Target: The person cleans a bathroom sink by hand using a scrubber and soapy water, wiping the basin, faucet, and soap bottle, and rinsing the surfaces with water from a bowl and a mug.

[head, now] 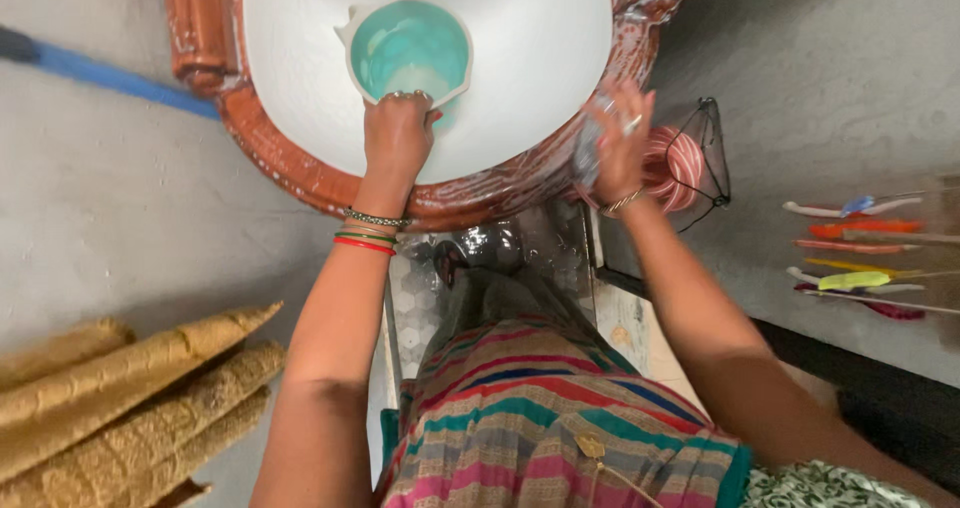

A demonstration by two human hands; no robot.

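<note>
A white sink basin with a brown rim fills the top of the head view. Inside it stands a teal plastic jug holding some water. My left hand, with bangles at the wrist, is closed on the jug's near rim. My right hand rests on the sink's right rim, its fingers around a grey scrubbing pad, which is blurred and partly hidden.
A black wire holder with a pink-striped object hangs right of the sink. Several toothbrushes lie on a ledge at the far right. Rolled tan mats sit at lower left. A blue pipe runs behind the sink.
</note>
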